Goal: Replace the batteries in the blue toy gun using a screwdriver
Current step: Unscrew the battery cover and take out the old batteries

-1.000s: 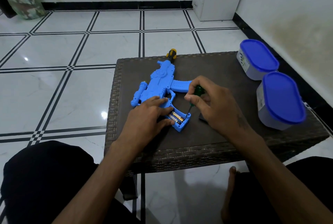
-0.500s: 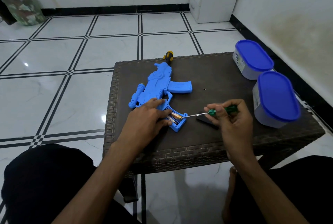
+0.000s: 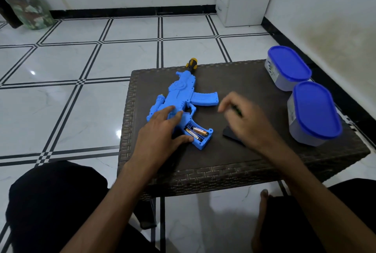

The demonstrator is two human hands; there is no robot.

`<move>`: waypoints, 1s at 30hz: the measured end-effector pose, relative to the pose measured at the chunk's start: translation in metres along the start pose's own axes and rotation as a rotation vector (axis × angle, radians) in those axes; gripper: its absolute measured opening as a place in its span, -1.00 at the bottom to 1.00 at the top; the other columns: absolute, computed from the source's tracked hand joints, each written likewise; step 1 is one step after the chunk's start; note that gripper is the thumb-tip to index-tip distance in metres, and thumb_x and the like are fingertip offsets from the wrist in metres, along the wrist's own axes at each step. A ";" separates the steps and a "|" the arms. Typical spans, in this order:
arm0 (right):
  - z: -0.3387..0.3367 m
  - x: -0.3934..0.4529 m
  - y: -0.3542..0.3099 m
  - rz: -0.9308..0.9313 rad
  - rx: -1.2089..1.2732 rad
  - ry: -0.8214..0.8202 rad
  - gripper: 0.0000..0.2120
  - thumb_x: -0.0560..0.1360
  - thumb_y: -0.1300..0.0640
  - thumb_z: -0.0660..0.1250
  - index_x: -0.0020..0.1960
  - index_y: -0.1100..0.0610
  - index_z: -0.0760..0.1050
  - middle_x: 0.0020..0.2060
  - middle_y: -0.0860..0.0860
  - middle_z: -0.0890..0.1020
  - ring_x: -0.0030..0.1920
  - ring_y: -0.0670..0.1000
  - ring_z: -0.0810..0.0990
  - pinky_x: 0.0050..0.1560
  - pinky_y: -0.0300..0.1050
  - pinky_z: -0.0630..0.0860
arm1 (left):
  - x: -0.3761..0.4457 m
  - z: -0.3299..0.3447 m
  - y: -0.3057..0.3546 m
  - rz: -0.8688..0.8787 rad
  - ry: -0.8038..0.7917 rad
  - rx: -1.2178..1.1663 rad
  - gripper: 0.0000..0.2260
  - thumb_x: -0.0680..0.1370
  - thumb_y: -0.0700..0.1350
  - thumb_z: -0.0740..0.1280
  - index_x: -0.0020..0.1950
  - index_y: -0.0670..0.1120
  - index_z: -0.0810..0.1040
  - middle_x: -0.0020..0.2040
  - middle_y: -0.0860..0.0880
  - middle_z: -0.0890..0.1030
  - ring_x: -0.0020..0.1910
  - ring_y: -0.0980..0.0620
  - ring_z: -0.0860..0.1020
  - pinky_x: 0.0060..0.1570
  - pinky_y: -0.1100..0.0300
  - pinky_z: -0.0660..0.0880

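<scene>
A dark woven worktop (image 3: 234, 167) stood on a white tiled floor (image 3: 81, 59) lined in black. Two tubs with blue lids occupied its right side, the near tub (image 3: 314, 113) just beside the far tub (image 3: 288, 67). The blue toy gun (image 3: 183, 102) lay flat on the left half of the worktop, muzzle toward the far edge, where its yellow-and-black tip (image 3: 191, 63) overhung, and grip toward the person. The grip's compartment (image 3: 200, 133) was uncovered, exposing batteries (image 3: 198, 130), one of them tilted up out of its seat. The left hand (image 3: 160, 128) rested on the gun's body, fingers (image 3: 171, 110) straight and spread, thumb against the grip beside the compartment. The right hand (image 3: 244, 120), blurred by motion, hovered above the worktop to the right of the gun; a screwdriver (image 3: 237, 110) with a green handle showed beneath its fingers, but whether these gripped it could not be told. A flat dark piece (image 3: 230, 133) lay on the worktop, partly hidden under that hand.
</scene>
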State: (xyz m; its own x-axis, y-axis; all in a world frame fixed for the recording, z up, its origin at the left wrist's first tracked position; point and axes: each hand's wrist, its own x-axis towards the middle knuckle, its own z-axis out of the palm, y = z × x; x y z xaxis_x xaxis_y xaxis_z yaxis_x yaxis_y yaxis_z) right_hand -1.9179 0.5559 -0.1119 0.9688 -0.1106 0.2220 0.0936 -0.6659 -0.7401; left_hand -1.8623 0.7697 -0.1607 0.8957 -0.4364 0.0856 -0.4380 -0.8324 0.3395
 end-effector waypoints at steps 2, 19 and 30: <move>0.012 0.003 0.003 -0.055 -0.247 -0.162 -0.86 0.50 -0.02 0.36 -0.11 0.03 0.45 -0.36 -0.08 0.44 -0.35 -0.09 0.43 -0.33 -0.07 0.37 | 0.001 -0.002 0.001 -0.021 -0.015 0.028 -0.29 0.40 0.34 0.34 0.49 0.09 0.33 0.54 0.05 0.24 0.50 0.01 0.19 0.34 -0.03 0.37; -0.008 0.014 0.016 0.129 -0.496 0.032 -0.76 0.45 -0.19 0.38 -0.24 -0.04 0.59 -0.35 -0.15 0.58 -0.30 -0.11 0.54 -0.27 -0.08 0.54 | -0.001 -0.003 0.000 -0.052 0.007 -0.032 -0.31 0.38 0.33 0.37 0.46 0.12 0.37 0.52 0.10 0.24 0.50 0.05 0.17 0.33 0.00 0.35; -0.013 0.035 0.059 0.487 -0.704 0.083 -0.80 0.54 -0.04 0.36 -0.03 0.10 0.52 -0.14 0.04 0.60 -0.20 0.01 0.49 -0.27 -0.14 0.30 | 0.003 -0.008 0.004 -0.052 -0.028 -0.021 -0.33 0.37 0.32 0.39 0.43 0.11 0.41 0.51 0.09 0.27 0.47 0.03 0.24 0.29 -0.01 0.40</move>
State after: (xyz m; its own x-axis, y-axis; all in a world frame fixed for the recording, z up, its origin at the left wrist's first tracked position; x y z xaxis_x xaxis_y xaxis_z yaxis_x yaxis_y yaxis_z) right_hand -1.8814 0.5035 -0.1397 0.8416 -0.5381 0.0474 -0.5190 -0.8298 -0.2052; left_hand -1.8609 0.7683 -0.1517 0.9145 -0.4025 0.0408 -0.3890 -0.8471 0.3621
